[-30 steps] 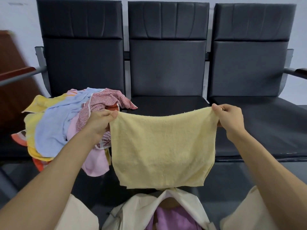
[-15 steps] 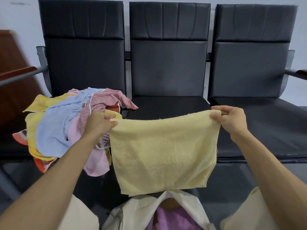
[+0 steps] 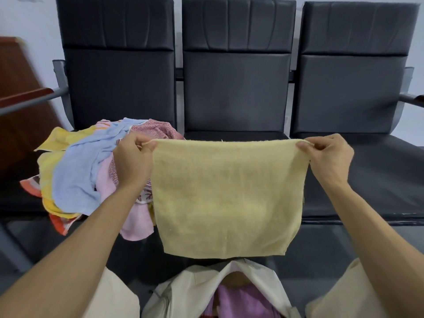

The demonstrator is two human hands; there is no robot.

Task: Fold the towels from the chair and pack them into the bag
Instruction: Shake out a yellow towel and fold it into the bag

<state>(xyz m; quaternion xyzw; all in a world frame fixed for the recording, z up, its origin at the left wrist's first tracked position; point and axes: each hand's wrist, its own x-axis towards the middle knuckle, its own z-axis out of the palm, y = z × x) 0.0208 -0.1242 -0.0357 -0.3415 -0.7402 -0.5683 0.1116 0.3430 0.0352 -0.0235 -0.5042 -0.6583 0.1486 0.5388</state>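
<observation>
A pale yellow towel [image 3: 227,198] hangs spread out in front of the middle seat. My left hand [image 3: 133,159] pinches its top left corner and my right hand [image 3: 325,157] pinches its top right corner, so the top edge is stretched straight. A pile of towels [image 3: 80,171] in yellow, blue, pink and red patterns lies on the left seat, partly behind my left hand. Below the hanging towel stands an open cream cloth bag [image 3: 183,292] with a purple towel [image 3: 241,301] inside.
Three joined black chairs [image 3: 236,88] face me, with metal armrests at both ends. A brown wooden panel [image 3: 16,104] stands at the far left. My knees in beige cloth [image 3: 344,294] flank the bag.
Both hands have lifted the yellow towel a little and pulled its top edge taut and level. The towel hangs flatter than before.
</observation>
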